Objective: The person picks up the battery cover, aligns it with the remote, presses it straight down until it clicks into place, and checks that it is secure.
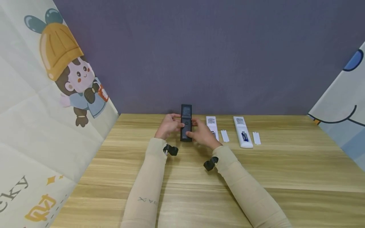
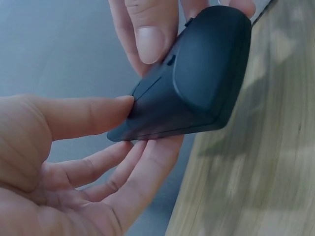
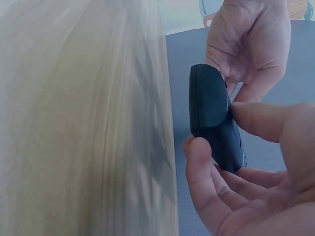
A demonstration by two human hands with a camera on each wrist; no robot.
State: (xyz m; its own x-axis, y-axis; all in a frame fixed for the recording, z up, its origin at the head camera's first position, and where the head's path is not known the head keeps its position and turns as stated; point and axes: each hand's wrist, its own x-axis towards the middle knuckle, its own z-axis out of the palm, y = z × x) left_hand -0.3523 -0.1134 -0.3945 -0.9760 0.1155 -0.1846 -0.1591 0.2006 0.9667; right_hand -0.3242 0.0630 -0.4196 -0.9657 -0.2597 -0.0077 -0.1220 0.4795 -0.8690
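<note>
A black remote control (image 1: 186, 126) is held between both hands near the back of the table, its back side with the battery cover facing up. My left hand (image 1: 169, 126) grips its left edge, thumb on the back and fingers beneath, as the left wrist view shows. From the other side my right hand (image 1: 203, 133) holds the remote, its thumb on the back near the lower end. In the right wrist view the black remote (image 3: 211, 105) is seen end-on, raised off the wood. The remote's button side is hidden.
Right of the hands lie two white remotes, one partly behind the right hand (image 1: 211, 123) and another with batteries showing in its open compartment (image 1: 241, 131). Beside them are two white battery covers, one nearer (image 1: 225, 136) and one farther right (image 1: 256, 138). A grey wall (image 1: 211, 57) stands behind the wooden table (image 1: 188, 190).
</note>
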